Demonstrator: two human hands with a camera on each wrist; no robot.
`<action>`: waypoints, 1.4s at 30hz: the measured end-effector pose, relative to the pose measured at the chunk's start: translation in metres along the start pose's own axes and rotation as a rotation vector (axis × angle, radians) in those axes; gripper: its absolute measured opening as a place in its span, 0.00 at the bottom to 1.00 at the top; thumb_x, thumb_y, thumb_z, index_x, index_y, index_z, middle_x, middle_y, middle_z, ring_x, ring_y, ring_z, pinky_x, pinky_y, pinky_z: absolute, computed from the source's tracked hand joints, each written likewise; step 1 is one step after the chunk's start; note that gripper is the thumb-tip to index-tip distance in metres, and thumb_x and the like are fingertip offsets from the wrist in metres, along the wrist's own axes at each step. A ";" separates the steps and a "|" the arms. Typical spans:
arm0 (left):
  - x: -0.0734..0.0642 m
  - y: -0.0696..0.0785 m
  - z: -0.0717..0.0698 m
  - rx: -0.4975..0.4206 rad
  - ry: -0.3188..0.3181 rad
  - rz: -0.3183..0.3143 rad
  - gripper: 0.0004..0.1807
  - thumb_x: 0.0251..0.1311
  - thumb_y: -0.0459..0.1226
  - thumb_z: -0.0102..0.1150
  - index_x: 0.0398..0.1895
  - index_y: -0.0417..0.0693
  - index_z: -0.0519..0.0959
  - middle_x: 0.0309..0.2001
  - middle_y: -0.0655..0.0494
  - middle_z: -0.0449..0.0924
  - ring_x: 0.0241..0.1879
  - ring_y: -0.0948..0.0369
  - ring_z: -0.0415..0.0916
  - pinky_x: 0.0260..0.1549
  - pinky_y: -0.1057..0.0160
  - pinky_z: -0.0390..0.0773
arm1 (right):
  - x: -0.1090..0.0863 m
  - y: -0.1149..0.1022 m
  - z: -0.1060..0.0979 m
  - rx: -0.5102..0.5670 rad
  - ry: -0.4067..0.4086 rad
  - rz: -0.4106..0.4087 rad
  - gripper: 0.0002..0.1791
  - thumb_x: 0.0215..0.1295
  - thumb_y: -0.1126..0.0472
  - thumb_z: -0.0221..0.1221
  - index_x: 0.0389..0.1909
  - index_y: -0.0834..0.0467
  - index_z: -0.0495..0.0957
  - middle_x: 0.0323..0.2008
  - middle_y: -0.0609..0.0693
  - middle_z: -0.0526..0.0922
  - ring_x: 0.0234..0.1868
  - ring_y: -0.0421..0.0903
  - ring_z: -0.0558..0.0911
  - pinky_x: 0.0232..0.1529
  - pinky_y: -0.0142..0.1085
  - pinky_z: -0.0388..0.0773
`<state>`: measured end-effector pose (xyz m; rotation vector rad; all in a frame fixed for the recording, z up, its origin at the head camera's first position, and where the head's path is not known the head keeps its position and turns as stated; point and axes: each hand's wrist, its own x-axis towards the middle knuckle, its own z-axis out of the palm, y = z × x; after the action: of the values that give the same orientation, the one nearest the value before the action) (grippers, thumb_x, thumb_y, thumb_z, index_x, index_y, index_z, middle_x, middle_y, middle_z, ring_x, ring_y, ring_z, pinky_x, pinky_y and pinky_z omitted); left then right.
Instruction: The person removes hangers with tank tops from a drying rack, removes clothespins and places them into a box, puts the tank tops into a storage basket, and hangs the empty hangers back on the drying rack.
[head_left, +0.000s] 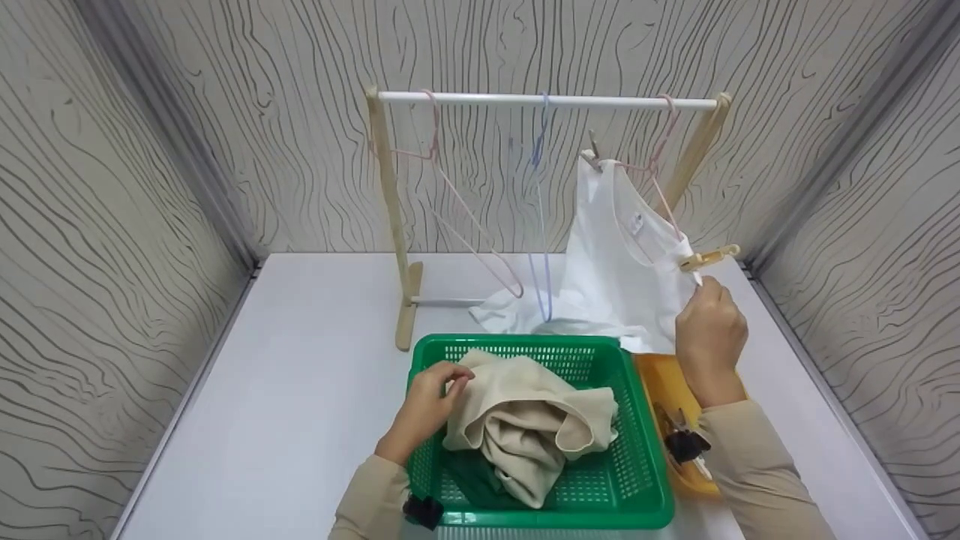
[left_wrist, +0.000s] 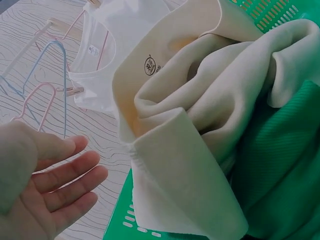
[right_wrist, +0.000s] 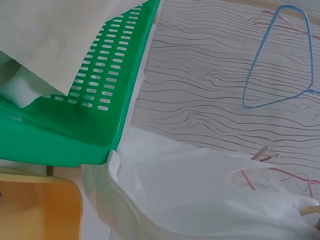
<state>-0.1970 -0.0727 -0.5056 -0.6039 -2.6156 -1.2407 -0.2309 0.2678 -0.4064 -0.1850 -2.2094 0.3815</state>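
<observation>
My right hand (head_left: pixel 711 334) pinches the edge of a white shirt (head_left: pixel 600 247) at its right shoulder, just below a wooden clothespin (head_left: pixel 709 257). The shirt hangs on a pink hanger (head_left: pixel 654 159), and a second clothespin (head_left: pixel 592 150) grips its other shoulder. Its lower part lies on the table. Over the left side of a green basket (head_left: pixel 645 420), my left hand (head_left: pixel 431 401) holds nothing, fingers loosely bent beside a crumpled beige garment (head_left: pixel 517 382). In the left wrist view those fingers are spread apart near the garment's folded edge.
A wooden rack with a white bar (head_left: pixel 480 98) stands behind the basket. From it hang another pink hanger (head_left: pixel 480 225) and a blue hanger (head_left: pixel 541 225). Dark green ribbed cloth (left_wrist: pixel 280 155) lies under the beige garment. A yellow tray (head_left: pixel 652 371) with several clips sits right of the basket.
</observation>
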 end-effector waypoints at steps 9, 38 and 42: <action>-0.002 0.004 0.002 -0.017 -0.031 -0.015 0.07 0.67 0.32 0.54 0.39 0.41 0.81 0.40 0.49 0.84 0.44 0.54 0.81 0.48 0.54 0.82 | 0.000 0.000 -0.006 0.115 -0.101 0.040 0.15 0.73 0.69 0.43 0.42 0.78 0.74 0.33 0.76 0.80 0.33 0.74 0.80 0.32 0.62 0.78; -0.002 0.011 0.007 -0.054 -0.059 -0.029 0.08 0.68 0.34 0.52 0.41 0.43 0.82 0.42 0.50 0.84 0.47 0.55 0.81 0.50 0.56 0.82 | -0.002 -0.009 -0.014 0.314 0.098 0.107 0.14 0.71 0.69 0.48 0.38 0.77 0.76 0.32 0.75 0.82 0.33 0.71 0.81 0.35 0.60 0.76; 0.000 0.014 0.008 -0.060 -0.059 -0.010 0.08 0.68 0.34 0.52 0.40 0.43 0.81 0.42 0.50 0.84 0.47 0.55 0.81 0.50 0.56 0.82 | -0.001 -0.015 -0.019 0.340 0.094 0.122 0.13 0.70 0.68 0.49 0.37 0.77 0.76 0.33 0.74 0.83 0.34 0.71 0.82 0.36 0.60 0.75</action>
<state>-0.1906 -0.0580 -0.5008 -0.6483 -2.6408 -1.3281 -0.2155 0.2576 -0.3912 -0.1495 -2.0115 0.7912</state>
